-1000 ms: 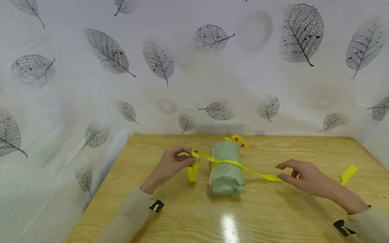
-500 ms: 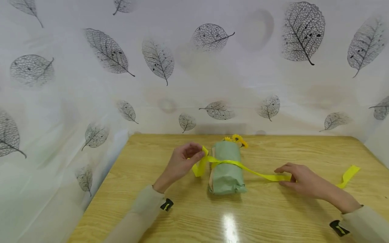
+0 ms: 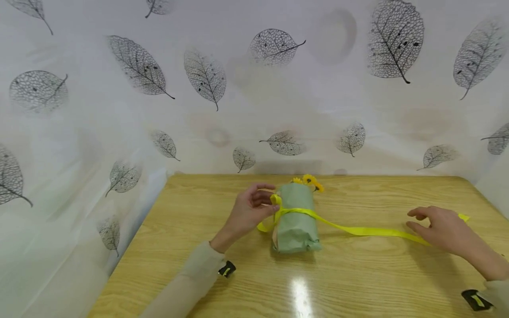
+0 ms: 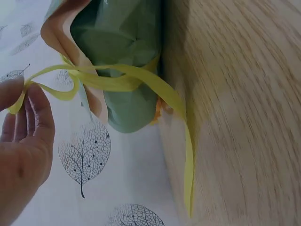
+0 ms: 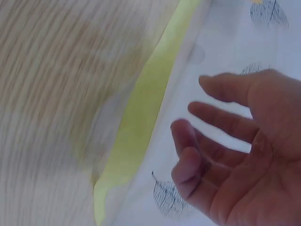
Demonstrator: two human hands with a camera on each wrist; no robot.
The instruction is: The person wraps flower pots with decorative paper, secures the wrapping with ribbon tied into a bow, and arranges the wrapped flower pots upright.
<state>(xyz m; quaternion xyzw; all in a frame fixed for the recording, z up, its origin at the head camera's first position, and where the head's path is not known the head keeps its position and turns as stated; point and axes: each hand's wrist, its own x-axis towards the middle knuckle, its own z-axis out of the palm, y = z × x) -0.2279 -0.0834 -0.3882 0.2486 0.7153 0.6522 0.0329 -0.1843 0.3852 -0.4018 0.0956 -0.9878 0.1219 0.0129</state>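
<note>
A flower bouquet wrapped in green paper (image 3: 297, 234) lies on the table, its yellow flowers (image 3: 312, 180) poking out at the far end. Yellow ribbon (image 3: 362, 230) passes round its middle and trails off to the right. At the bundle's left side my left hand (image 3: 250, 212) pinches a loop of the ribbon between thumb and finger, as the left wrist view shows with the hand (image 4: 26, 127). Over the ribbon's trailing end, my right hand (image 3: 445, 227) hovers with loosely bent fingers. In the right wrist view that hand (image 5: 235, 146) holds nothing, apart from the ribbon (image 5: 146, 103).
The wooden table (image 3: 350, 282) reaches back to a pale curtain (image 3: 238, 97) printed with dark leaves. Dark bands sit at both sleeves, the left band (image 3: 227, 269) and the right band (image 3: 476, 300).
My left hand has moved right with the ribbon, up to the bundle's side. The right hand has let go of the ribbon and shifted right; the ribbon now lies straighter.
</note>
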